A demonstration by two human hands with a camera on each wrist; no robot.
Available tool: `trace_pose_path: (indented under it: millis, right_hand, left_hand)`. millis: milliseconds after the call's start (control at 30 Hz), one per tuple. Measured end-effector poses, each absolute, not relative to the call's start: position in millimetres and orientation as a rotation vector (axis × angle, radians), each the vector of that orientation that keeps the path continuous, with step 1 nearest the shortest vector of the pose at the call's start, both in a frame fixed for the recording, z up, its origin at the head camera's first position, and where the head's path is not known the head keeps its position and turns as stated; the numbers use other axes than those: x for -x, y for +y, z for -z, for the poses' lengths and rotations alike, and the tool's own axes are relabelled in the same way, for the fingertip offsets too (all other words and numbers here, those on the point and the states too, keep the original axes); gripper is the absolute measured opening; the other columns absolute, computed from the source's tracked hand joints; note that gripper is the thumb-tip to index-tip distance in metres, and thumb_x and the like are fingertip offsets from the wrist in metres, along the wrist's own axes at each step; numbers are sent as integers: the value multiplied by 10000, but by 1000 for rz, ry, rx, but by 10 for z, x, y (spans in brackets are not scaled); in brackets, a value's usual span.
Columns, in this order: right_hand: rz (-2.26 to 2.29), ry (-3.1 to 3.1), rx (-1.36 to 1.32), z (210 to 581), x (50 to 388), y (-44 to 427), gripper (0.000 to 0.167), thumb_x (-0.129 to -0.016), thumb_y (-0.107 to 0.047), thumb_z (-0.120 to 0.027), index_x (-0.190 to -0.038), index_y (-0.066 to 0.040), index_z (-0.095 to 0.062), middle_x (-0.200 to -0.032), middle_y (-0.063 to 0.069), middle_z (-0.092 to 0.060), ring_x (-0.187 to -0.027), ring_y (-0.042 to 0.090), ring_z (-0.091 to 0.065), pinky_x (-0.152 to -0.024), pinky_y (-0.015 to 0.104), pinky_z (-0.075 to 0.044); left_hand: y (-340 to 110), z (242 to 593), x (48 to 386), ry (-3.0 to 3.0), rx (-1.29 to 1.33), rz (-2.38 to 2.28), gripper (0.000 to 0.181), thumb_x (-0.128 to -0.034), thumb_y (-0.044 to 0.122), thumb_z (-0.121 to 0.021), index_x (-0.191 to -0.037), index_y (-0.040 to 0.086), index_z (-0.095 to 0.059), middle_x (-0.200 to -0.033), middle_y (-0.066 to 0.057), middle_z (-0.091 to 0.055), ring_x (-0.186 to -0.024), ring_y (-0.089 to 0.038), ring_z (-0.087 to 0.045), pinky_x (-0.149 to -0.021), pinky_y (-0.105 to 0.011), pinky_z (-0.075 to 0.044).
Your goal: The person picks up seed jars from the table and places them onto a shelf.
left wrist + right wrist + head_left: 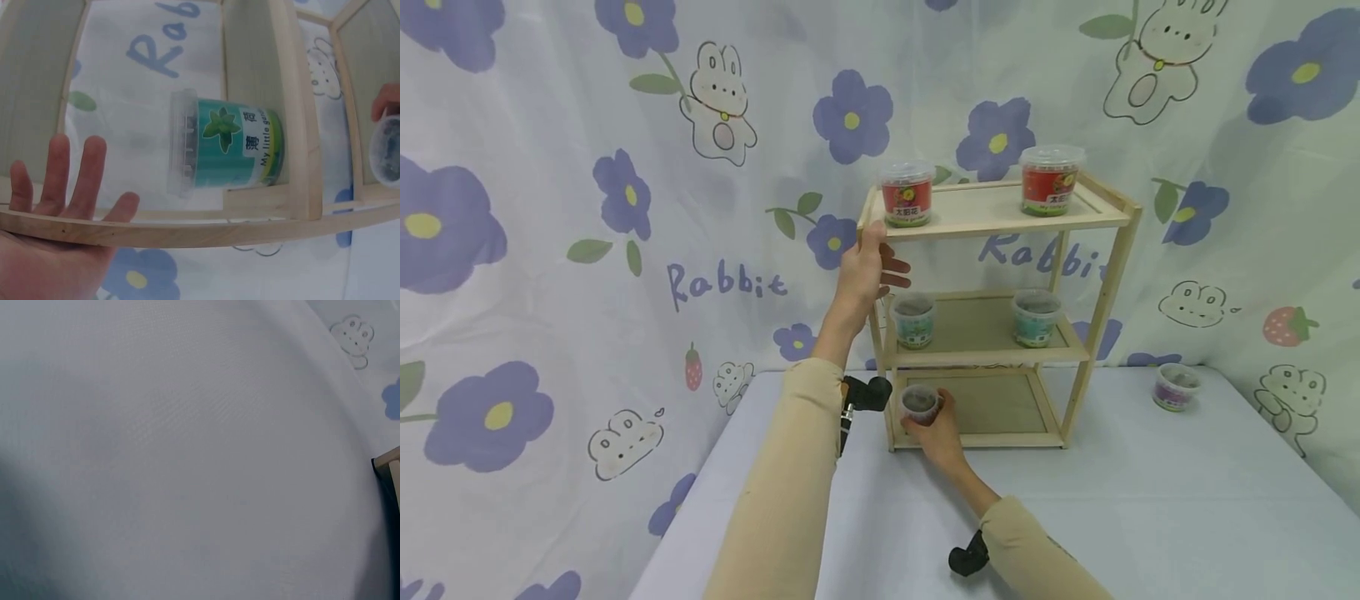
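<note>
A wooden three-tier shelf (1000, 358) stands on the table. My left hand (865, 271) rests against its left post near the top board. In the left wrist view its fingers (87, 175) reach past the post, fairly straight and spread, beside a teal-labelled cup (240, 144). On the bottom tier, at the left, my right hand (938, 429) grips a small lidded plastic cup (919, 403) between thumb and fingers. That cup (387, 150) also shows at the right edge of the left wrist view. The right wrist view shows neither my right hand nor the cup.
Two red-labelled cups (906, 194) (1051, 181) stand on the top board. On the middle tier, another teal-labelled cup (1036, 317) stands at the right. A purple-labelled cup (1176, 387) sits on the white table (1150, 500), right of the shelf. Patterned cloth (550, 333) hangs behind.
</note>
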State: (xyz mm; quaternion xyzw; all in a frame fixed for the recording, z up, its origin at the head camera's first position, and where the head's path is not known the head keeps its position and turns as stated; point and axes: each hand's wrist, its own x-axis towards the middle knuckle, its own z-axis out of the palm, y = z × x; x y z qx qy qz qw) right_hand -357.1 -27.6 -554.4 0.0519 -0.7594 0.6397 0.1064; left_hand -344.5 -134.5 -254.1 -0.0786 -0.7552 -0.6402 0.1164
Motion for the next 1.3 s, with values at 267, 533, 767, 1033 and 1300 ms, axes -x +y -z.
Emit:
trace_pose_path:
  millis: [267, 533, 767, 1033, 1300]
  right_hand:
    - [-1889, -2266, -153, 5551, 3547, -158, 941, -783, -164, -825, -1471, 46, -218, -1345, 275, -473, -1256, 389, -504, -1054, 532, -384]
    - [-1858, -2304, -239, 5521, 3451, -50, 925, -782, -85, -808, -1470, 68, -209, -1374, 333, -451, -1324, 450, -443, -1098, 568, -329]
    - [-1946, -2305, -233, 5528, 3394, 39, 980, -750, -61, -795, -1494, 56, -168, -1445, 345, -372, -1388, 457, -358, -1103, 565, -317]
    - [-1895, -2346, -257, 5519, 3305, 121, 965, -763, -101, -798, -1485, 71, -183, -1419, 349, -391, -1349, 485, -378, -1076, 580, -349]
    - [-1844, -2368, -329, 5544, 3210, 210, 954, -784, -113, -807, -1476, 81, -180, -1406, 333, -397, -1352, 478, -379, -1100, 573, -320]
  left_hand:
    - [-1343, 2542, 3452, -2229, 227, 1864, 534, -978, 598, -321, -926, 105, -522, -1047, -192, -711, -915, -333, -712, -848, -414, -469]
    - [-1359, 2535, 3459, -2238, 219, 1854, 528, -980, 590, -322, -950, 103, -525, -1091, -211, -704, -941, -349, -709, -949, -504, -460]
    - [-1357, 2534, 3468, -2241, 218, 1854, 534, -982, 585, -319, -960, 94, -529, -1058, -186, -715, -928, -336, -714, -936, -487, -466]
    - [-1360, 2547, 3476, -2235, 226, 1857, 529, -986, 586, -322, -950, 99, -526, -1077, -208, -706, -918, -330, -714, -990, -522, -442]
    - [-1348, 2552, 3500, -2235, 221, 1843, 531, -981, 585, -315, -934, 103, -533, -1051, -198, -714, -911, -335, -716, -969, -515, -456]
